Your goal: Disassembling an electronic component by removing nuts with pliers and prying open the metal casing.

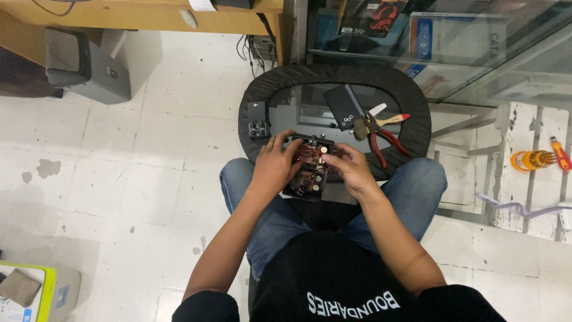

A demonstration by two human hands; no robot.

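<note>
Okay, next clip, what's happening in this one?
A seated person holds a circuit board with both hands over their lap, at the near edge of a round stool. The left hand wraps its left side; the right hand pinches the right edge with its fingertips. On the stool lie red-handled pliers, a brush, a dark flat case and a small black part.

Both hands (313,164) on circuit board (310,173)

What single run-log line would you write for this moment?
left hand: holds circuit board | right hand: fingertips on board | red-handled pliers: lie on round stool
</note>
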